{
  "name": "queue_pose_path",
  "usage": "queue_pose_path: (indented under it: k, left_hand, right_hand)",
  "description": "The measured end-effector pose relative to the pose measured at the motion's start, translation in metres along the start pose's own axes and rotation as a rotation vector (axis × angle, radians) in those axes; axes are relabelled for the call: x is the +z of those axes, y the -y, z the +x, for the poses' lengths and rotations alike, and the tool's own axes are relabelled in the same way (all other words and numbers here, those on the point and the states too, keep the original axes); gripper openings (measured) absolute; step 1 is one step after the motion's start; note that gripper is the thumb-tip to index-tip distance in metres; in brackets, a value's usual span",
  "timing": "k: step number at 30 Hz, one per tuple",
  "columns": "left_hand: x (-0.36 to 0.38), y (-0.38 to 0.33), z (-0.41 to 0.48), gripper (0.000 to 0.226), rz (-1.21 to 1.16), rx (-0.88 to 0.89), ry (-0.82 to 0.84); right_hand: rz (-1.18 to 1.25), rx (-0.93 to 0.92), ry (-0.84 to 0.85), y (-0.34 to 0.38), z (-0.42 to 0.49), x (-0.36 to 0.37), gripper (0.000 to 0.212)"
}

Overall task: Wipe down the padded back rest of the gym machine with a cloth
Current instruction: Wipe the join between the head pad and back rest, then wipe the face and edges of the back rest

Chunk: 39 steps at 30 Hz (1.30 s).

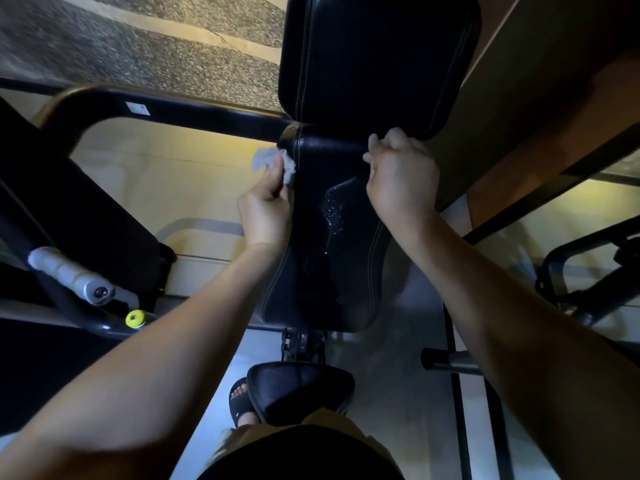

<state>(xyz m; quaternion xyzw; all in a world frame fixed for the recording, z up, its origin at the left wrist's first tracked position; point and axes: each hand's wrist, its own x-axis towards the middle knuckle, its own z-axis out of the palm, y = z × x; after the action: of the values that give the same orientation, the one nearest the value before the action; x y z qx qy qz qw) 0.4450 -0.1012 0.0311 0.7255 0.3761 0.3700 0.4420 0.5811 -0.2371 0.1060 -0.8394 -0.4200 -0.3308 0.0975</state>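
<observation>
Item one, back rest (332, 237): black padded panel with stitched seams, upright at the centre of my view, a streak of wet droplets (334, 209) down its middle. Item two, cloth (273, 164): white, crumpled, pressed against the pad's upper left edge. Item three, left hand (265, 211): fingers pinched round the cloth, holding it to that edge. Item four, right hand (401, 178): fingers curled over the back rest's upper right corner, gripping it, just below the head pad (377, 64). I also list a black frame tube (173, 112) running left from the pad's top, a grey-gripped lever (69, 275) and a yellow knob (135, 319) at lower left, the seat pad (301, 389) beneath, and a sandalled foot (242, 400) beside it on the floor (398, 341).
</observation>
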Motion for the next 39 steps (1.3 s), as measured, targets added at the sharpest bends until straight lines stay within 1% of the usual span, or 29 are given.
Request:
queue_pose_path:
  k: [2,4,5,6,9,11,14,16,17,19,20,22,24,26,28,29,30,32,34,36,37,39]
  left_hand:
    - [-0.003,-0.005,0.013,0.048,0.091,0.204,0.033]
    - [-0.003,-0.003,0.014,0.053,0.172,0.29,0.089]
    - [-0.003,0.002,0.009,0.054,0.229,0.304,0.098]
    - [-0.002,0.011,0.0,0.054,0.282,0.285,0.117]
    - [-0.006,0.032,-0.031,0.054,0.38,0.042,0.243]
    - [-0.011,0.033,-0.037,0.049,0.389,-0.048,0.276]
    - [-0.026,0.012,-0.026,0.034,0.305,-0.091,0.28]
    - [-0.039,-0.004,-0.016,0.032,0.245,-0.131,0.27]
    - [-0.045,-0.012,-0.014,0.035,0.155,-0.166,0.282]
    - [-0.054,-0.028,-0.016,0.037,-0.072,-0.225,0.364]
    - [-0.058,-0.037,-0.02,0.038,-0.129,-0.217,0.402]
    - [-0.062,-0.052,-0.028,0.032,-0.175,-0.178,0.447]
    - [-0.061,-0.065,-0.037,0.024,-0.212,-0.159,0.479]
    - [-0.055,-0.072,-0.044,0.021,-0.229,-0.178,0.509]
    - [-0.047,-0.079,-0.051,0.02,-0.235,-0.237,0.512]
    - [-0.043,-0.083,-0.055,0.019,-0.238,-0.265,0.516]
    - [-0.039,-0.085,-0.058,0.018,-0.242,-0.285,0.538]
    - [-0.032,-0.09,-0.064,0.013,-0.297,-0.284,0.671]
    - [-0.026,-0.093,-0.068,0.026,-0.385,-0.321,0.79]
    - [-0.021,-0.098,-0.069,0.039,-0.421,-0.411,0.798]
    - [-0.017,-0.101,-0.069,0.041,-0.404,-0.421,0.802]
    - [-0.011,-0.104,-0.068,0.039,-0.273,-0.364,0.815]
  right_hand:
    - [-0.006,-0.007,0.018,0.001,0.0,0.0,0.015]
    - [0.005,-0.003,0.032,0.001,0.001,-0.001,0.016]
    - [0.009,0.003,0.031,0.001,0.001,-0.002,0.016]
    - [0.01,0.008,0.023,0.002,0.001,-0.002,0.016]
    - [0.008,0.019,0.021,0.002,0.002,-0.002,0.016]
    - [0.001,0.022,0.047,0.002,0.002,-0.002,0.017]
    - [0.041,0.035,0.097,0.005,0.006,-0.007,0.017]
    - [0.095,0.057,0.176,0.005,0.005,-0.017,0.017]
    - [0.13,0.074,0.219,0.005,0.002,-0.022,0.019]
    - [0.241,0.085,0.235,0.007,-0.01,-0.026,0.027]
    - [0.339,0.08,0.223,0.011,-0.018,-0.029,0.031]
    - [0.605,0.079,0.222,0.024,-0.039,-0.03,0.037]
    - [0.889,0.109,0.3,0.033,-0.058,-0.033,0.039]
    - [1.126,0.15,0.392,0.034,-0.072,-0.038,0.056]
    - [1.261,0.174,0.43,0.029,-0.083,-0.038,0.068]
    - [1.278,0.182,0.43,0.025,-0.087,-0.038,0.07]
    - [1.268,0.193,0.418,0.021,-0.09,-0.036,0.068]
    - [1.2,0.248,0.36,0.011,-0.094,-0.033,0.054]
    - [1.156,0.347,0.294,0.001,-0.097,-0.031,0.04]
    - [1.133,0.432,0.274,-0.009,-0.099,-0.032,0.03]
    - [1.132,0.455,0.281,-0.014,-0.101,-0.033,0.027]
    - [1.111,0.462,0.29,-0.022,-0.105,-0.034,0.023]
